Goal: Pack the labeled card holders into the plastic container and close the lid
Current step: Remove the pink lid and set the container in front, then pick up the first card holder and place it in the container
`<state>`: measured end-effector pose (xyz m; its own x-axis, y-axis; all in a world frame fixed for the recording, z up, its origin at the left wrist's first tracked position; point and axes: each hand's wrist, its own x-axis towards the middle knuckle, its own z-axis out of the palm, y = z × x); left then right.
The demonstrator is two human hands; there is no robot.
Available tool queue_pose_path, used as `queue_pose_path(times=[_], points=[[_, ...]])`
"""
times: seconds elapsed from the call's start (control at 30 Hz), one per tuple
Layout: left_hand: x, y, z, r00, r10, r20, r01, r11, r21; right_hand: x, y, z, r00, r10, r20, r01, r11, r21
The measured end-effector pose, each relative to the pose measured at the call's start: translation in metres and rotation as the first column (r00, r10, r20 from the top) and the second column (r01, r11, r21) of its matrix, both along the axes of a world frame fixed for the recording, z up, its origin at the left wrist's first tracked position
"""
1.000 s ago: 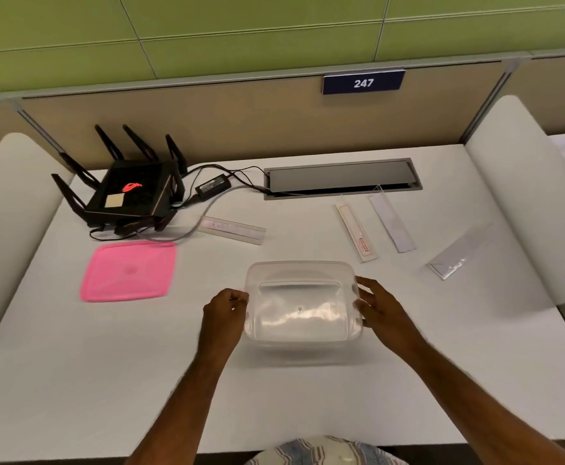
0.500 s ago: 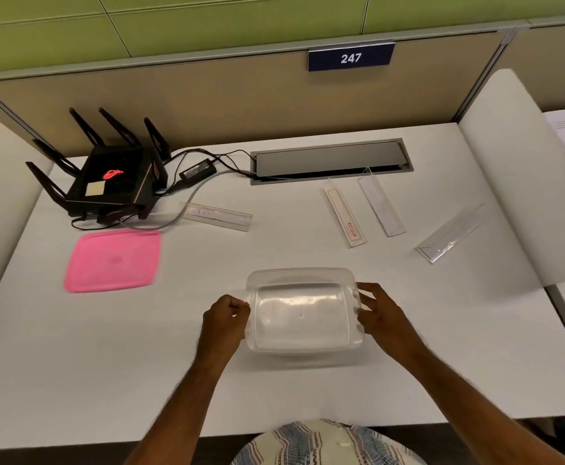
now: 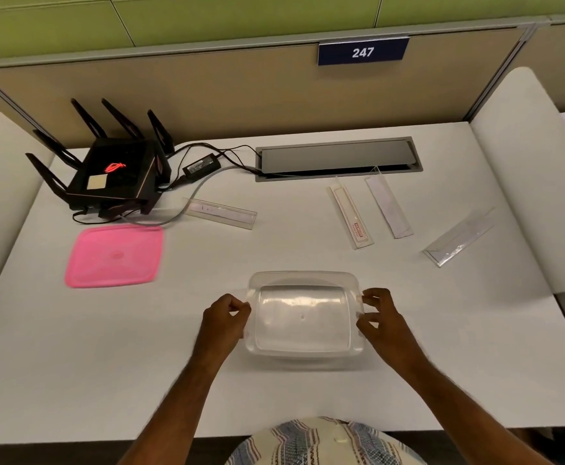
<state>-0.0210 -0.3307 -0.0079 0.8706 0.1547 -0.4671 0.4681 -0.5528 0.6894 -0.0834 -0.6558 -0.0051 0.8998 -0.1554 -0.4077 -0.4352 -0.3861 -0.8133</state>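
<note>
A clear plastic container (image 3: 302, 350) sits open and empty on the white desk (image 3: 106, 364). My left hand (image 3: 222, 318) pinches its left rim and my right hand (image 3: 380, 318) pinches its right rim. The pink lid (image 3: 115, 256) lies flat to the far left. Several clear card holders lie beyond the container: one (image 3: 222, 212) near the cables, one with red print (image 3: 350, 215), a plain one (image 3: 389, 207) beside it, and one (image 3: 458, 241) at the right.
A black router (image 3: 110, 172) with antennas, its power adapter (image 3: 202, 167) and cables stand at the back left. A grey cable hatch (image 3: 338, 158) is set into the desk's back. White partitions (image 3: 529, 176) flank both sides.
The container has slid a little toward me between both hands. My view has tilted downward, so everything on the desk sits differently in frame.
</note>
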Motion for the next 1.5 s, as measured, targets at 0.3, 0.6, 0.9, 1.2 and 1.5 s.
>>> queue_pose_path(times=[0.3, 0.6, 0.9, 1.2, 1.5], points=[[0.027, 0.022, 0.004, 0.993, 0.107, 0.049, -0.108, 0.994, 0.026, 0.036, -0.005, 0.007, 0.989, -0.094, 0.114, 0.103, 0.992, -0.076], [0.118, 0.054, 0.003, 0.975, 0.127, 0.182, -0.146, 0.985, 0.093, 0.148, 0.034, 0.012, 0.976, 0.076, 0.202, -0.037, 0.98, -0.194], [0.171, 0.059, 0.009, 0.962, 0.088, 0.258, -0.101, 0.994, 0.035, 0.193, 0.07, 0.009, 0.953, 0.233, 0.193, -0.207, 0.968, -0.142], [0.231, 0.078, -0.014, 0.979, 0.118, 0.167, -0.136, 0.986, 0.101, 0.242, 0.129, -0.023, 0.94, 0.339, 0.037, -0.338, 0.94, -0.037], [0.262, 0.082, -0.034, 0.987, 0.112, 0.112, -0.13, 0.977, 0.166, 0.277, 0.166, -0.047, 0.914, 0.396, -0.085, -0.395, 0.918, 0.025]])
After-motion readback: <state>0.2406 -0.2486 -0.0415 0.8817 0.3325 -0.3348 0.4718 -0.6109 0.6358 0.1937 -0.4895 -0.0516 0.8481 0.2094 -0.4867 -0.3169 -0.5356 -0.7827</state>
